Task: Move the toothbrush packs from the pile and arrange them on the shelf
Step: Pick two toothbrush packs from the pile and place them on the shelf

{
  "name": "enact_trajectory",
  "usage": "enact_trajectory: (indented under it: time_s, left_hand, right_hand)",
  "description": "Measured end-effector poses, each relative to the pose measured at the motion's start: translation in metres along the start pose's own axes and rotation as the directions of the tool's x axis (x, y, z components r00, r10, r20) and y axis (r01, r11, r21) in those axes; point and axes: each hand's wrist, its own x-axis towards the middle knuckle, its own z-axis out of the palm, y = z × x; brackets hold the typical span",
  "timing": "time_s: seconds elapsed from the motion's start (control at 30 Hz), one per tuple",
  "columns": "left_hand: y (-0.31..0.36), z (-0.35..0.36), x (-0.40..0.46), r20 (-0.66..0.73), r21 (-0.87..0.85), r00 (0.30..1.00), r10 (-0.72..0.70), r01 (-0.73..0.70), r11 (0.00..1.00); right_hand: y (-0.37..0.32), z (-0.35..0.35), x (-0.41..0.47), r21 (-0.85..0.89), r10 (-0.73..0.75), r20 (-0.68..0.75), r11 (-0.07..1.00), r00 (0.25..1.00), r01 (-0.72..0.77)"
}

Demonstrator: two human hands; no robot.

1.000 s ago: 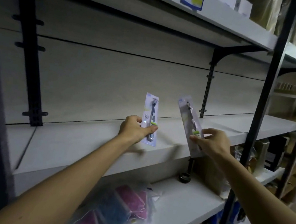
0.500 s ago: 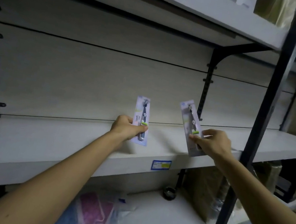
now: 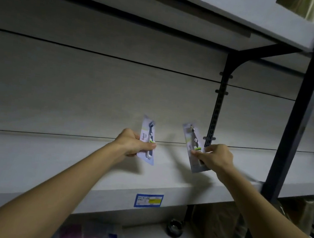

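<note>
White shelf [image 3: 50, 166]: both packs held above it, possibly touching.
Left hand [image 3: 132, 143]: grips upright toothbrush pack [image 3: 148, 140].
Right hand [image 3: 216, 156]: pinches tilted second pack [image 3: 193, 146].

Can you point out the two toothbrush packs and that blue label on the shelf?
Left toothbrush pack [image 3: 148, 137]: head view, upper card above the thumb.
Right toothbrush pack [image 3: 191, 138]: head view, upper card.
Blue label [image 3: 148, 200]: head view, its middle.
</note>
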Motion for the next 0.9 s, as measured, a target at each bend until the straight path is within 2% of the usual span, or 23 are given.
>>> enact_trajectory:
  time_s: [0.23,0.47,0.7,0.9]
  left_hand:
    - [-0.003,0.016,0.023,0.032,0.040,0.999,-0.034,0.033,0.999]
    - [-0.001,0.027,0.028,-0.032,0.094,0.997,-0.072,0.075,0.993]
    - [0.005,0.051,0.022,-0.085,0.085,0.989,-0.122,0.129,0.988]
    - [0.007,0.063,0.009,-0.112,0.055,0.983,-0.142,0.149,0.987]
  right_hand:
    - [0.021,0.018,0.040,-0.065,0.004,0.075,0.998,0.997,0.001]
    - [0.032,0.033,0.069,-0.104,-0.006,0.218,0.994,0.976,0.029]
    - [0.038,0.029,0.087,-0.223,-0.091,0.338,0.959,0.937,0.173]
    - [0.044,0.040,0.089,-0.281,-0.113,0.355,0.934,0.928,0.221]
